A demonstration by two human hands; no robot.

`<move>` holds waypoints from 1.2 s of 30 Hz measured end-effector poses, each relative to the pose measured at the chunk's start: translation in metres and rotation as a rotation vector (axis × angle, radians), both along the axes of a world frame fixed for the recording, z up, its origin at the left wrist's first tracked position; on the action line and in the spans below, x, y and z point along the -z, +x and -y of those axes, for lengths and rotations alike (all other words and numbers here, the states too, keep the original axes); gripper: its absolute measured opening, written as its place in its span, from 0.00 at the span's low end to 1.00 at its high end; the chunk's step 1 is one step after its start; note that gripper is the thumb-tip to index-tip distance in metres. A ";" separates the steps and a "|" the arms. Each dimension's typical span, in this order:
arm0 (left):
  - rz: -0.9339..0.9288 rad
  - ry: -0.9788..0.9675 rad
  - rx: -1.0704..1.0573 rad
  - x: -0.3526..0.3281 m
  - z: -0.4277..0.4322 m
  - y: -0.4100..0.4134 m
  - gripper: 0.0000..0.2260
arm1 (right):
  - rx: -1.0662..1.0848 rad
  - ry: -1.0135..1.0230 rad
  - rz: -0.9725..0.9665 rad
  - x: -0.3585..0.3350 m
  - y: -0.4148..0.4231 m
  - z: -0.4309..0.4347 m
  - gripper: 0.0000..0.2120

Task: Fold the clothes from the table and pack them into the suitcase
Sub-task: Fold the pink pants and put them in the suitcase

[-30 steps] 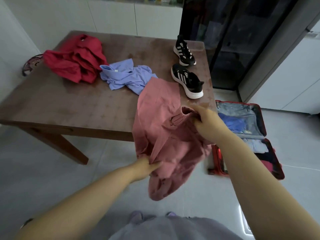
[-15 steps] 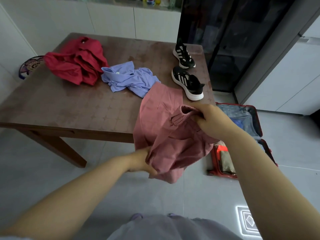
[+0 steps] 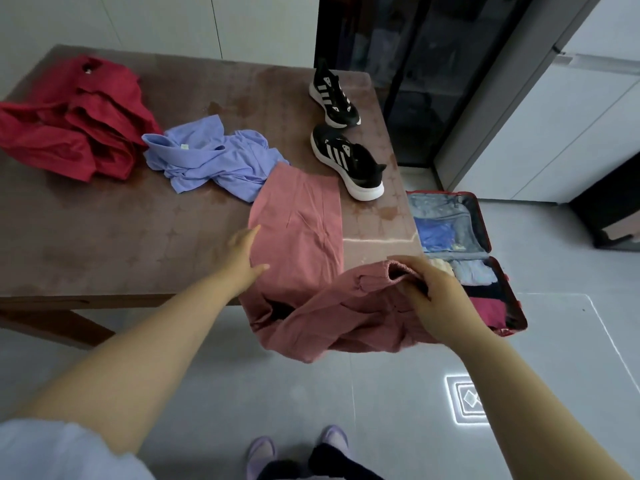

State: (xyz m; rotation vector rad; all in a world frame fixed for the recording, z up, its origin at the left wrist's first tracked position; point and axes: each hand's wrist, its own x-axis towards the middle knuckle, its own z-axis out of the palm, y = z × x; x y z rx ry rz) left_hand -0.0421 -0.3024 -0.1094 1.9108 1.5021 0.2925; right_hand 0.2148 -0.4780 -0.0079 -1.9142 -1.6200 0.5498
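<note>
A dusty-pink garment [image 3: 304,237] lies partly on the brown table [image 3: 121,230], its lower part hanging over the front edge. My left hand [image 3: 242,258] rests flat with straight fingers on the garment's left side. My right hand [image 3: 429,292] grips the garment's ribbed cuff end, held off the table's front right corner. A crumpled lilac shirt [image 3: 207,157] and a red garment [image 3: 72,119] lie farther back on the table. The open red suitcase [image 3: 485,216] sits on the floor right of the table, with folded clothes inside.
Two black sneakers with white stripes [image 3: 346,157] stand at the table's right rear. A dark glass cabinet [image 3: 415,64] and white cupboards stand behind. Grey tiled floor lies below, where my feet in purple slippers [image 3: 263,452] show.
My left hand let go of the garment's hanging hem and moved up onto the table, lying flat on the fabric. My right hand carried the cuff end rightward and lower.
</note>
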 end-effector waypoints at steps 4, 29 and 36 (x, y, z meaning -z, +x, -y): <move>-0.218 0.004 0.048 0.016 -0.023 0.005 0.38 | 0.074 -0.031 -0.077 0.009 0.006 0.002 0.23; -0.055 -0.565 0.211 0.012 0.137 -0.075 0.26 | -0.338 -0.265 -0.002 -0.020 -0.055 -0.034 0.22; -0.183 -0.518 0.018 0.011 0.152 -0.090 0.26 | -0.344 -0.158 -0.005 -0.031 -0.062 -0.029 0.20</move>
